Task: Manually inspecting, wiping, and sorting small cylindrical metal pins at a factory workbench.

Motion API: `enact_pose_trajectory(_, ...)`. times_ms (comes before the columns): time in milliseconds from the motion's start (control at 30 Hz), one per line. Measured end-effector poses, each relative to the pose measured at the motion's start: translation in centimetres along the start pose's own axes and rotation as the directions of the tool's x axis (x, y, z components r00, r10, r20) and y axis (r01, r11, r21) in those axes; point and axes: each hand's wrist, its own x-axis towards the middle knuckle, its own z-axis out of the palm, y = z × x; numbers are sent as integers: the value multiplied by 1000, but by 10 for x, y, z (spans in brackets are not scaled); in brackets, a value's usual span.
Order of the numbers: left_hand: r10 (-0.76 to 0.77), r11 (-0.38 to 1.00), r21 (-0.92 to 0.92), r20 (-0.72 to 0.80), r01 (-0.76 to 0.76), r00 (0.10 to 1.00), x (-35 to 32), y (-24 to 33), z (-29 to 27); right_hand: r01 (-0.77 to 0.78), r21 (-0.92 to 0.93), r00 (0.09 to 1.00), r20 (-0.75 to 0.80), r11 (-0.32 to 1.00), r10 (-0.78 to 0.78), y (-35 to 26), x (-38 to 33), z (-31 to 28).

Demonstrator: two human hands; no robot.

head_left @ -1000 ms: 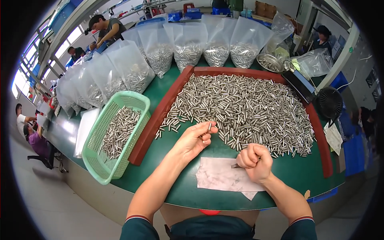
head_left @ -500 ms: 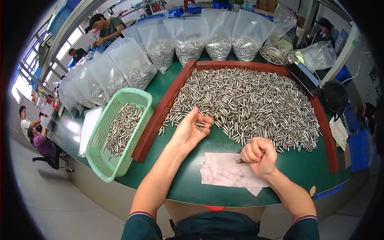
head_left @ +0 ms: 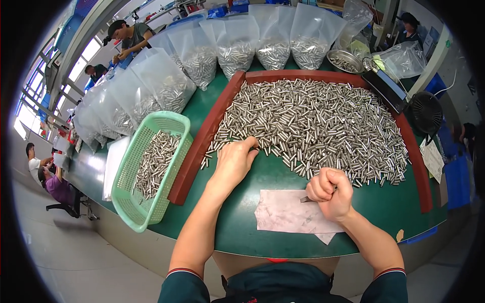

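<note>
My left hand [head_left: 234, 160] is back-up at the near left edge of a wide pile of small shiny metal pins [head_left: 308, 126]. Its thumb and forefinger come together at the pins, while the other fingers curl under out of sight, so what they hold is hidden. My right hand [head_left: 331, 194] is a fist, thumb side up, above a stained pale pink cloth [head_left: 283, 214]. A short dark grey metal piece [head_left: 306, 199] sticks out of the fist on its left; the rest of it is covered by the fingers.
A dark red raised border [head_left: 202, 144] frames the pins on the green table [head_left: 237, 232]. Left of it stands a green plastic basket [head_left: 121, 187] with more pins. Clear bags of pins [head_left: 235, 45], a metal bowl [head_left: 345, 61] and a black fan [head_left: 425, 112] surround the pile. Other people work farther off.
My left hand has turned from palm-up, with a pin showing in its curled fingers, to back-up with fingertips down at the pile. My right fist stays nearly in place.
</note>
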Motion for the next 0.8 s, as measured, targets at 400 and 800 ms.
enact_pose_trajectory(400,76,-155,-814,555,559,829,-3,19,1,9,36,1000,-23,999,-8,0,0,0)
enact_pose_trajectory(800,50,-278,-768,588,576,807,-6,16,22,-20,103,999,-46,995,25,-1,0,-2)
